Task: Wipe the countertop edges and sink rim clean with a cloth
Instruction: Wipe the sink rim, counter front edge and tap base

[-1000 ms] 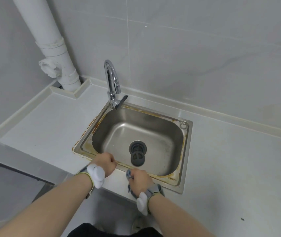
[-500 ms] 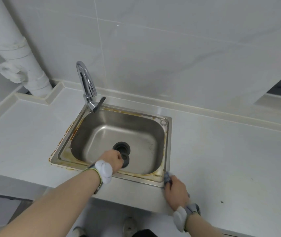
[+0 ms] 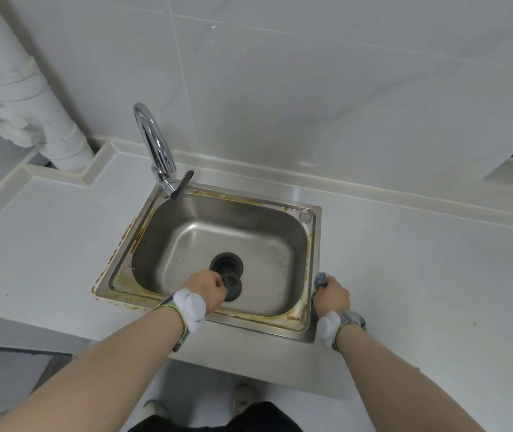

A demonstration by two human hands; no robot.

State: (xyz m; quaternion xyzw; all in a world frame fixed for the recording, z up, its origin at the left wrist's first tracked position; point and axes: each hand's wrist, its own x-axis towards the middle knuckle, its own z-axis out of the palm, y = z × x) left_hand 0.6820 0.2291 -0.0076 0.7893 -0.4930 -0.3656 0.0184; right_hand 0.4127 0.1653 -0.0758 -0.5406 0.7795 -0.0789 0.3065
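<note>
A stainless steel sink (image 3: 309, 325) with rust-stained rim is set in a pale grey countertop (image 3: 420, 275). My right hand (image 3: 332, 297) grips a small grey-blue cloth (image 3: 321, 279) against the sink's right rim, near the front corner. Most of the cloth is hidden under the fingers. My left hand (image 3: 206, 289) hovers over the front of the basin as a curled fist holding nothing, close to the dark drain (image 3: 227, 266).
A chrome faucet (image 3: 155, 151) stands at the sink's back left corner. A white pipe (image 3: 40, 98) runs down into the counter at the far left. A raised lip lines the wall. The counter's front edge drops to the floor below my arms.
My right hand has slid the cloth from the front rim around the front right corner and up the right rim. The left hand stays over the basin front. The view shifted right.
</note>
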